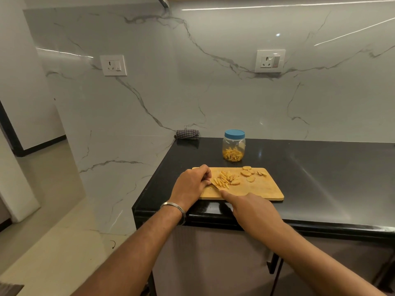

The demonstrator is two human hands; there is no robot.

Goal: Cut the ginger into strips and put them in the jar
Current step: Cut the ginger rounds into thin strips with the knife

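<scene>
Ginger strips (224, 180) lie diagonal, far-left to near-right; right hand (250, 207) grips knife (215, 186); left hand (192, 184) curled, contents unclear.

You will find no text, label, brand, number or sign that can be read anywhere here.

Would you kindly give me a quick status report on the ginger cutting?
Left hand curled at knife blade; right hand gripping, forefinger extended. Yellow ginger strips piled on wooden board. Blue-lidded clear jar closed.
</scene>
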